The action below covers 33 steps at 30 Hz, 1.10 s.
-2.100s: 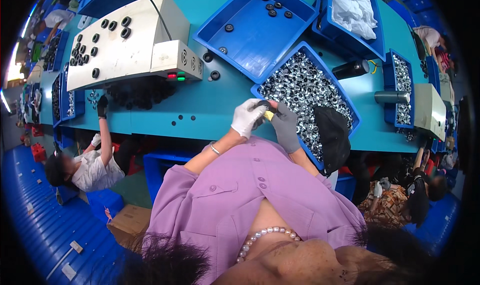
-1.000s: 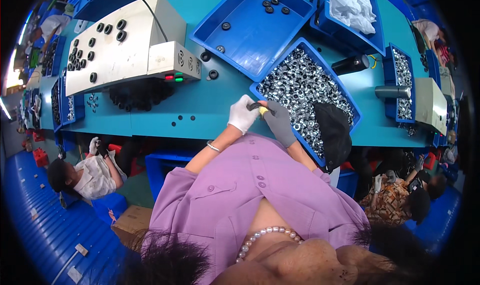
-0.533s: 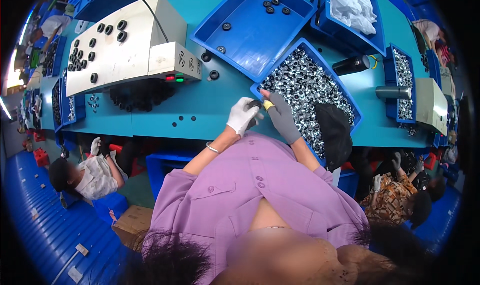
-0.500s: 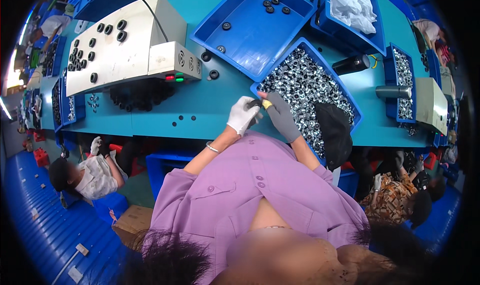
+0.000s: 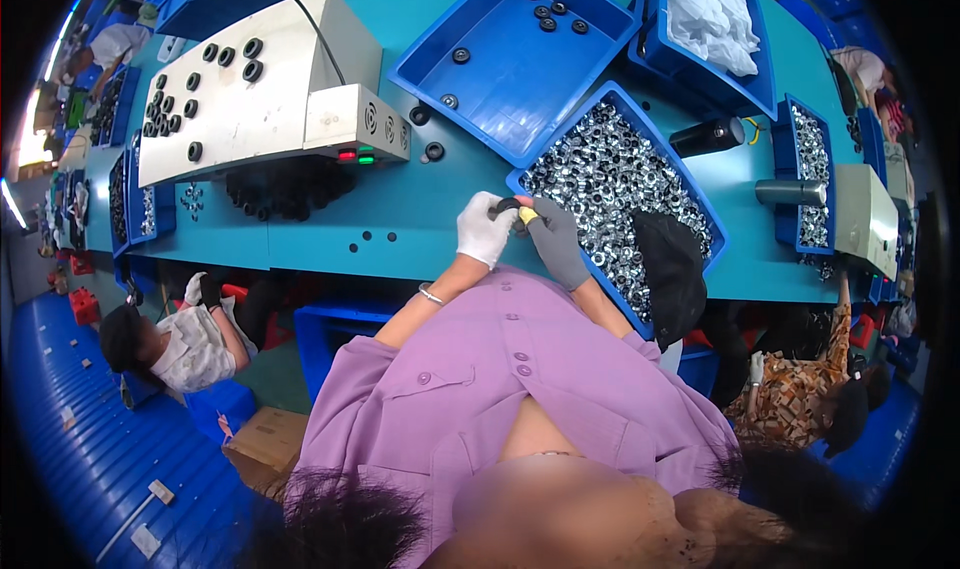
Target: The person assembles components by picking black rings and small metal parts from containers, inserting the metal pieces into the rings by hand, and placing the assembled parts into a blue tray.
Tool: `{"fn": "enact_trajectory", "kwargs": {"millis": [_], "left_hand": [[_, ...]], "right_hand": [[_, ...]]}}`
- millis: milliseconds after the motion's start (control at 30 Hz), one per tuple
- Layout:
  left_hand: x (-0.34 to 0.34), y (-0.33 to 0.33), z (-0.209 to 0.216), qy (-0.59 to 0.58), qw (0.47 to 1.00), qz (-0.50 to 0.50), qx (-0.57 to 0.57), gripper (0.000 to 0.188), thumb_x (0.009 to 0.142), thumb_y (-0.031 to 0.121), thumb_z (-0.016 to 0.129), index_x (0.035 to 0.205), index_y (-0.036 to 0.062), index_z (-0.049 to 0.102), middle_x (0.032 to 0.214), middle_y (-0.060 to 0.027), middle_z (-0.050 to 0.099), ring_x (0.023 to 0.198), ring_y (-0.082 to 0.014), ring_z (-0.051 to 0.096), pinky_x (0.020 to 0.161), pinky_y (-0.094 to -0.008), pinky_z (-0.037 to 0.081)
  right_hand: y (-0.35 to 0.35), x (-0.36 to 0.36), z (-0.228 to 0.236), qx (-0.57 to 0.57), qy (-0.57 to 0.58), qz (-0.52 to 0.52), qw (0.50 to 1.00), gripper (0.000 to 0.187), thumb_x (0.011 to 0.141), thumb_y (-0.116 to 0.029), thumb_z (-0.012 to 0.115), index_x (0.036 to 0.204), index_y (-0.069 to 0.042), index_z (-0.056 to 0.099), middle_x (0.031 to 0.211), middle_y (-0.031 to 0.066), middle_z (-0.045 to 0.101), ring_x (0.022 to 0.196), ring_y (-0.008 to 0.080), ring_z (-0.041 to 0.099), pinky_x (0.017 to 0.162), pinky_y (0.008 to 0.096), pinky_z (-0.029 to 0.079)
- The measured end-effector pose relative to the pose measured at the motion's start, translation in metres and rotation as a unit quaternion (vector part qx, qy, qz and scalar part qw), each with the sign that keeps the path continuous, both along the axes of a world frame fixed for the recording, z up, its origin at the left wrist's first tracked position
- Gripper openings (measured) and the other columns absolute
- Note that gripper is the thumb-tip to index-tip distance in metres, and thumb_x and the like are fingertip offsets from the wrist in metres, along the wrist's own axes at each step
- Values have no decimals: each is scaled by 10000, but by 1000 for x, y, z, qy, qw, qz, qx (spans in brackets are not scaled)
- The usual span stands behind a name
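Your left hand (image 5: pixel 483 231), in a white glove, grips a small black ring-shaped part (image 5: pixel 508 207) between its fingertips, above the near side of the teal table (image 5: pixel 430 224). Your right hand (image 5: pixel 557 239), gloved in grey with a yellow wrap (image 5: pixel 528 214) on one finger, closes in from the other side, its bare fingertip against the same part; you have it pinched between both hands, in front of your purple shirt (image 5: pixel 470 369).

Just right of your hands sits a blue bin (image 5: pixel 516 182) full of small shiny metal pieces (image 5: pixel 600 164), a black cloth item (image 5: pixel 668 274) draped over its near right side. Beyond it, a blue tray (image 5: pixel 500 99) holds several black rings. To your left stands a cream machine (image 5: pixel 265 89) with more black rings on top.
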State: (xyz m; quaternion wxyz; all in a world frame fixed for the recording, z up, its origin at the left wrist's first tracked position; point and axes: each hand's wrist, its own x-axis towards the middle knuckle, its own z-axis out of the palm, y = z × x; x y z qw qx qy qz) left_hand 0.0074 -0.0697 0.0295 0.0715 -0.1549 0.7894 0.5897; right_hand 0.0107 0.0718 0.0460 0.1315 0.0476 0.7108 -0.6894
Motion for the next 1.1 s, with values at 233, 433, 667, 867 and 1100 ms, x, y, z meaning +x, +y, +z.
{"fn": "enact_trajectory", "kwargs": {"millis": [233,433,667,867,1100], "left_hand": [[-1,0,1,92,986,-67,-122,160,813,113,738,862,16,620,751,-69,633,651,-132,621,613,-294,512],[-3,2,9,-101,970,20,222,155,905,71,647,1023,24,558,832,-52,616,625,-102,589,516,-232,466],[1,-2,0,2,996,-27,80,170,866,61,673,999,2,586,782,-45,637,594,-96,594,527,-241,488],[1,-1,9,11,998,-34,-57,148,812,103,725,911,6,674,762,-80,690,674,-110,649,625,-274,527],[7,5,7,24,996,-83,10,165,838,81,702,975,-3,669,812,-69,687,652,-99,619,586,-262,512]], "right_hand": [[8,-3,4,-94,-96,-14,991,265,937,-71,509,1127,35,661,825,49,656,716,88,604,649,238,507],[4,0,-11,-83,-98,-37,991,270,864,-19,502,1065,26,678,882,74,660,749,128,634,673,270,523],[5,-14,14,125,225,31,966,323,839,-11,512,1112,-37,683,908,100,589,809,192,592,719,288,462],[10,0,3,92,94,53,990,289,857,-11,512,1088,3,687,865,73,582,797,154,577,722,273,455],[20,2,-5,-54,-70,17,996,219,917,-58,552,1088,13,671,926,56,682,724,91,629,665,240,523]]}}
